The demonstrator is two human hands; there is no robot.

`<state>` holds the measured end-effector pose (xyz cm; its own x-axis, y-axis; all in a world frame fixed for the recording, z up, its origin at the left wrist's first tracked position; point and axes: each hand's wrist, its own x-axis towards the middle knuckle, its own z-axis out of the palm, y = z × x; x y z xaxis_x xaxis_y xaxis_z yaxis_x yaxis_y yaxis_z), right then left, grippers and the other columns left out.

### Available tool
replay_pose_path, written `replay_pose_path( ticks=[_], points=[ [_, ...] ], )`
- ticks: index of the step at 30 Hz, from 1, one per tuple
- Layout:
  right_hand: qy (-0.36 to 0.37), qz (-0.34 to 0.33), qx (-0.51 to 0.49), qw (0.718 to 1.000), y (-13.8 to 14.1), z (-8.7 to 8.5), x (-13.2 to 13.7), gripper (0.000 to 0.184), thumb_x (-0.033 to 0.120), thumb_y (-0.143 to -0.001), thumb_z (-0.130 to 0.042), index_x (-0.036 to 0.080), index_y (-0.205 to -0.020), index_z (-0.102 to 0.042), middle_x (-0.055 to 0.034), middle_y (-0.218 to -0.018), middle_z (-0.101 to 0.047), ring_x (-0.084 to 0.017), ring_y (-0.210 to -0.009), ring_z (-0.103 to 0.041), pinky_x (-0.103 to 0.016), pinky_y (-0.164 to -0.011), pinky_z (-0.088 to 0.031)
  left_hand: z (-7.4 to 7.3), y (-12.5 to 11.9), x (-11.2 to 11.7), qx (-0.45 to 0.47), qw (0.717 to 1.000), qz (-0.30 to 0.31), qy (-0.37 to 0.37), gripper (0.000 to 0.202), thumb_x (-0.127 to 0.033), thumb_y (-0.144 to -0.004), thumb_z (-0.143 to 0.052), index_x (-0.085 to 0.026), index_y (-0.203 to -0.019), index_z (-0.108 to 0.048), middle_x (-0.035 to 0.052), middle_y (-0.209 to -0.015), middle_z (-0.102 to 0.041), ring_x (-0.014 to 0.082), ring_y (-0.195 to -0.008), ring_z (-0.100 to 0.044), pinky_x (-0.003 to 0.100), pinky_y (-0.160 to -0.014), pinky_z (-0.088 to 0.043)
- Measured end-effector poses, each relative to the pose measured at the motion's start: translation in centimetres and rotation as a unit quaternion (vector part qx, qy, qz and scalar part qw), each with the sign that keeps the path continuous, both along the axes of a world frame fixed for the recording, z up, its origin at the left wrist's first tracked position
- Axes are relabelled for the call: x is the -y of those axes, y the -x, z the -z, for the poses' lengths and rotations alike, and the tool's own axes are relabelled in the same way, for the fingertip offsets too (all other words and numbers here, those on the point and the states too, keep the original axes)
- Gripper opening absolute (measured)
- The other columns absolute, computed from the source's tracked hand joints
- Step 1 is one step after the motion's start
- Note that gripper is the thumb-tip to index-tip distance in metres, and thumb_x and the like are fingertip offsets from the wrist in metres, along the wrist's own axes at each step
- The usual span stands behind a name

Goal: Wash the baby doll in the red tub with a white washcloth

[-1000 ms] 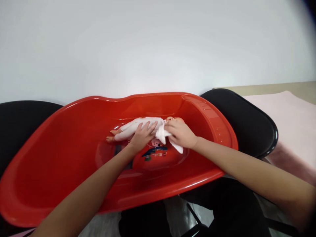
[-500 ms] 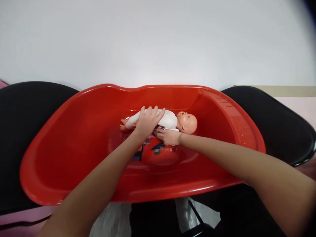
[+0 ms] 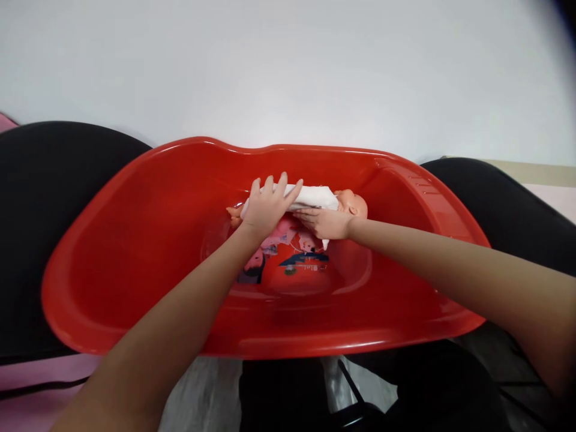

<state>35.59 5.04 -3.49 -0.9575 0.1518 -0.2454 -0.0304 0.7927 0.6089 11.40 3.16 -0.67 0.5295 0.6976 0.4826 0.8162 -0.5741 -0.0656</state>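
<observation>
From close above and behind the fingers (image 3: 281, 185), the head camera looks forward and down, framing the tub (image 3: 135, 252) around them.

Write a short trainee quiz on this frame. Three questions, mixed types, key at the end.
1. Multiple choice: which part of the doll is the right hand nearer to?
A) its feet
B) its head
2. True or false: the left hand is gripping the outer rim of the tub.
3. Fill in the blank: the tub that the doll lies in is ____ in colour.

Key:
1. B. The right hand is by the doll's side, toward the head end.
2. False. The left hand is over the doll, with its fingers spread.
3. Red.
</observation>
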Motion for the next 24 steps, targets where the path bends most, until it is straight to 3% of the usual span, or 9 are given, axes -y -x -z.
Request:
replay_pose_path(
  ticks=[2, 6, 10, 13, 19, 24],
  points=[
    [-0.053, 0.004, -0.018, 0.998, 0.1, -0.7, -0.1, 0.037, 0.008, -0.085, -0.056, 0.009, -0.112, -0.081, -0.0167, -0.132, -0.073, -0.036, -0.151, -0.044, -0.054, -0.132, -0.020, 0.1, 0.2, -0.4, -0.002, 0.999, 0.031, -0.014, 0.061, -0.022, -0.105, -0.052, -0.036, -0.163, -0.042, 0.0135, -0.169, -0.040, 0.0369, -0.153, -0.041, 0.068, -0.119, -0.035],
    [-0.053, 0.002, -0.026, 0.998, -0.1, -1.9, -0.4, 0.033, 0.007, -0.090, -0.055, 0.009, -0.112, -0.080, -0.0147, -0.129, -0.073, -0.034, -0.144, -0.051, -0.053, -0.129, -0.027, -0.1, 0.0, 0.2, -0.014, 0.996, 0.083, -0.039, 0.058, -0.018, -0.107, -0.045, -0.034, -0.163, -0.042, 0.0098, -0.173, -0.034, 0.0346, -0.161, -0.028, 0.070, -0.124, -0.027],
    [-0.062, -0.003, -0.026, 0.998, -0.7, -2.7, -0.6, 0.033, 0.008, -0.092, -0.055, 0.011, -0.115, -0.077, -0.0135, -0.123, -0.075, -0.031, -0.131, -0.060, -0.052, -0.120, -0.041, 0.0, -1.2, 1.6, -0.039, 0.990, 0.132, -0.038, 0.056, -0.014, -0.110, -0.030, -0.029, -0.163, -0.042, 0.0070, -0.175, -0.030, 0.0313, -0.164, -0.020, 0.075, -0.128, -0.010],
    [-0.076, -0.021, -0.050, 0.996, -1.2, -2.9, -0.6, 0.032, 0.009, -0.091, -0.056, 0.013, -0.116, -0.077, -0.0112, -0.119, -0.075, -0.029, -0.125, -0.063, -0.046, -0.119, -0.042, 0.5, -1.8, 2.1, -0.025, 0.992, 0.127, -0.006, 0.061, -0.013, -0.109, -0.024, -0.029, -0.166, -0.037, 0.0056, -0.176, -0.026, 0.0291, -0.165, -0.017, 0.075, -0.128, -0.002],
    [-0.085, -0.044, -0.062, 0.994, -1.4, -2.0, -0.2, 0.028, 0.010, -0.090, -0.060, 0.012, -0.112, -0.078, -0.0115, -0.126, -0.075, -0.028, -0.134, -0.059, -0.045, -0.128, -0.031, 1.4, -1.1, 0.8, 0.009, 0.992, 0.119, 0.030, 0.060, -0.016, -0.110, -0.022, -0.032, -0.165, -0.038, 0.0018, -0.176, -0.026, 0.0281, -0.165, -0.012, 0.075, -0.127, 0.008],
    [0.023, -0.060, -0.068, 0.996, 2.6, -0.5, 1.6, 0.028, 0.008, -0.096, -0.055, 0.011, -0.113, -0.077, -0.0122, -0.125, -0.074, -0.027, -0.128, -0.063, -0.047, -0.126, -0.035, 0.7, -0.7, 0.5, 0.000, 0.991, 0.121, 0.048, 0.051, -0.020, -0.113, -0.023, -0.027, -0.155, -0.051, 0.0022, -0.176, -0.027, 0.0292, -0.164, -0.013, 0.077, -0.126, 0.007]
  ],
)
